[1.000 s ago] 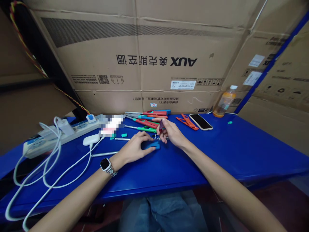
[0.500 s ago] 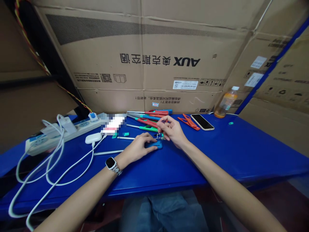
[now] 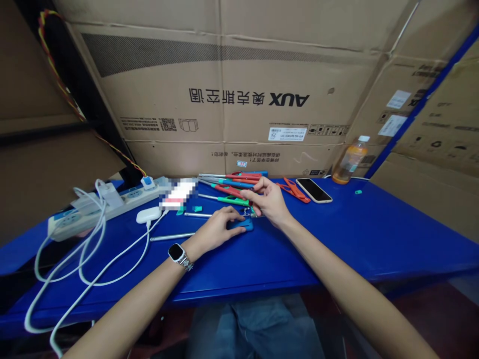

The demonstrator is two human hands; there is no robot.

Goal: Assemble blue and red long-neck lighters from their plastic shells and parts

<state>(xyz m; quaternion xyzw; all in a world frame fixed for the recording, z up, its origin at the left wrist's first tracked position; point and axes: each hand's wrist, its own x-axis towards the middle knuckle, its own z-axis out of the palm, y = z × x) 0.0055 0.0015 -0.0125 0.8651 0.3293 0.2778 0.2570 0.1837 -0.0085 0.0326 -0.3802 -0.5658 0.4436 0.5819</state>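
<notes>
My left hand [image 3: 217, 228], with a watch [image 3: 176, 253] on the wrist, presses down on a small blue part [image 3: 242, 225] lying on the blue table [image 3: 337, 234]. Its fingers curl over the part. My right hand [image 3: 268, 198] hovers just behind the part with its fingers bent, touching the green-handled tool [image 3: 229, 200] among a row of red, blue and green-handled tools [image 3: 234, 182]. Thin wires [image 3: 246, 211] show at the part's far end, between the two hands. Whether the right hand grips anything is unclear.
A white power strip [image 3: 108, 203] with plugs and looping white cables [image 3: 86, 259] lies at the left, beside a white charger [image 3: 148, 215]. A metal rod [image 3: 172, 236], a phone [image 3: 313, 190], an orange tool [image 3: 294, 189] and a drink bottle [image 3: 350, 160] stand around. Cardboard boxes [image 3: 239, 89] wall the back.
My right hand lowered the dark reddish piece it held upright and reached back to the row of tools. The left hand stayed on the blue part.
</notes>
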